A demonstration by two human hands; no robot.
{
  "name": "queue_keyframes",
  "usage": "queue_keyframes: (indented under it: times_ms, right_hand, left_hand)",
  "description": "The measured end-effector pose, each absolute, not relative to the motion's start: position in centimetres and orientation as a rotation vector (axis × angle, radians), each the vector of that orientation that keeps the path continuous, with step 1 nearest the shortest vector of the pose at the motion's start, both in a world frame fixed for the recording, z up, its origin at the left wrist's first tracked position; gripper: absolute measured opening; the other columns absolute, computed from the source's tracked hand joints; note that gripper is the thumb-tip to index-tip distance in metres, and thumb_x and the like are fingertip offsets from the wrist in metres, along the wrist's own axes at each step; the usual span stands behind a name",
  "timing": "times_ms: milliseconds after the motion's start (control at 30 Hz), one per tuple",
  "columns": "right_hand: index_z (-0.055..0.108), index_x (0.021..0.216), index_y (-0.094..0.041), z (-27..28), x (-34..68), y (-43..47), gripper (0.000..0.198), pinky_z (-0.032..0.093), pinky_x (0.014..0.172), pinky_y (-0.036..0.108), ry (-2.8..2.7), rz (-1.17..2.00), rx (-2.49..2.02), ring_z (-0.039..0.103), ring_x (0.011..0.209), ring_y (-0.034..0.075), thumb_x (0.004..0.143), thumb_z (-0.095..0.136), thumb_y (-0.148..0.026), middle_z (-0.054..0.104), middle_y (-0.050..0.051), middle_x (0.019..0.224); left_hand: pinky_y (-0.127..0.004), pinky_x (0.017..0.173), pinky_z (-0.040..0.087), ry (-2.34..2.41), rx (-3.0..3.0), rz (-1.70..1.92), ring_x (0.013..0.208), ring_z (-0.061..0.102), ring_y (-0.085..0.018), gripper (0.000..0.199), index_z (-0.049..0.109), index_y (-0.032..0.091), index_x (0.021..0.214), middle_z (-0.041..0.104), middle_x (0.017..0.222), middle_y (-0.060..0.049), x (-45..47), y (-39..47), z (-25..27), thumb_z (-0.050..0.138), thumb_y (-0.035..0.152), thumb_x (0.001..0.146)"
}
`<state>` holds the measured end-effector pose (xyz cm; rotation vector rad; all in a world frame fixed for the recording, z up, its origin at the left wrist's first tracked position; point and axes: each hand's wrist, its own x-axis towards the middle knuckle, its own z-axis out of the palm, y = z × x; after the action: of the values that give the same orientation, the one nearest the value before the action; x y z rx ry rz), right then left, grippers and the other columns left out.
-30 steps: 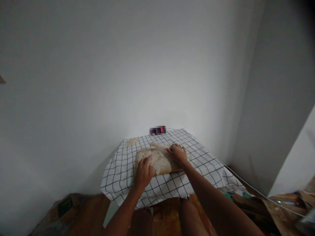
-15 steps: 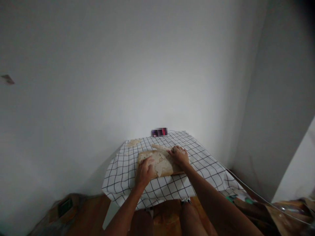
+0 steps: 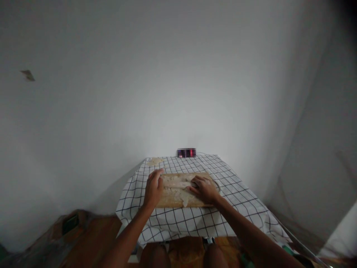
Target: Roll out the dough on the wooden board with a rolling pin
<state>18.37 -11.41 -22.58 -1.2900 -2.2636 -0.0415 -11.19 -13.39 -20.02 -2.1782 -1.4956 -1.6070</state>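
A pale, flour-dusted rolling pin [image 3: 178, 184] lies crosswise on a wooden board [image 3: 170, 204]. My right hand [image 3: 205, 189] is wrapped over its right part. At the other end, my left hand [image 3: 153, 188] rests with its palm and thumb on the pin, its fingers reaching forward; the pin's tip is hidden there. Beneath and in front of the pin, a thin, uneven sheet of dough [image 3: 184, 197] spreads over the board, with a tongue hanging toward the near edge.
A white checked cloth [image 3: 234, 197] covers the small table against the wall. Another flat, pale piece of dough [image 3: 155, 161] lies at its back left corner. A dark, pixelated object [image 3: 186, 152] stands at the back. A box [image 3: 69, 224] sits on the floor at left.
My left hand has moved off the dough to the pin's left end. The pin has turned from slanted to level and come down onto the board with my right hand. The view has shifted slightly.
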Motion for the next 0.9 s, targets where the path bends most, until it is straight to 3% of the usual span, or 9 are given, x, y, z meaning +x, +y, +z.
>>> queue_keyframes:
  times_ms: [133, 300, 467, 700, 900]
  right_hand:
    - [0.077, 0.113, -0.024, -21.7, 17.7, -10.8, 0.037, 0.05, 0.096, 0.031, -2.371, -0.008, -1.221, 0.072, 0.106, 0.023, 0.108, 0.063, -0.057, 0.077, 0.006, 0.114]
    - [0.079, 0.113, -0.026, -21.1, 17.2, -8.3, 0.039, 0.05, 0.096, 0.031, -2.404, 0.034, -1.319, 0.071, 0.106, 0.022, 0.112, 0.055, -0.057, 0.075, 0.006, 0.119]
    - [0.073, 0.132, -0.03, -22.3, 17.5, -4.5, 0.04, 0.049, 0.107, 0.041, -2.367, -0.045, -1.534, 0.063, 0.13, 0.028, 0.117, 0.039, -0.046, 0.07, 0.009, 0.14]
    - [0.072, 0.132, -0.027, -22.3, 18.0, -1.2, 0.054, 0.05, 0.114, 0.052, -2.394, 0.201, -1.627, 0.062, 0.137, 0.031, 0.118, 0.025, -0.049, 0.068, 0.012, 0.148]
    - [0.071, 0.137, -0.028, -22.6, 18.2, -1.8, 0.043, 0.052, 0.114, 0.051, -2.464, 0.025, -1.663, 0.059, 0.143, 0.031, 0.115, 0.035, -0.038, 0.065, 0.012, 0.154]
  left_hand:
    - [-0.057, 0.132, 0.039, -1.535, -2.276, -1.352, 0.159, 0.046, -0.03, 0.042, 0.071, 0.022, 0.136, 0.066, 0.157, -0.009, -9.1, -11.1, -21.4, 0.043, 0.017, 0.105]
    - [-0.078, 0.128, 0.028, -1.78, -2.293, -1.102, 0.162, 0.039, -0.04, 0.039, 0.069, 0.023, 0.141, 0.061, 0.163, -0.014, -7.9, -5.9, -23.1, 0.049, 0.024, 0.107]
    - [-0.085, 0.125, 0.024, -1.784, -2.316, -0.915, 0.161, 0.039, -0.046, 0.037, 0.071, 0.023, 0.139, 0.061, 0.162, -0.014, -7.6, -1.5, -22.7, 0.051, 0.026, 0.108]
    - [-0.077, 0.127, 0.034, -1.859, -2.373, -0.575, 0.161, 0.039, -0.039, 0.044, 0.065, 0.025, 0.149, 0.057, 0.167, -0.009, -7.0, 0.2, -21.9, 0.044, 0.029, 0.11]
    - [-0.074, 0.128, 0.035, -1.907, -2.348, -0.517, 0.161, 0.04, -0.039, 0.047, 0.064, 0.026, 0.151, 0.057, 0.167, -0.008, -7.0, -1.0, -21.8, 0.044, 0.027, 0.108]
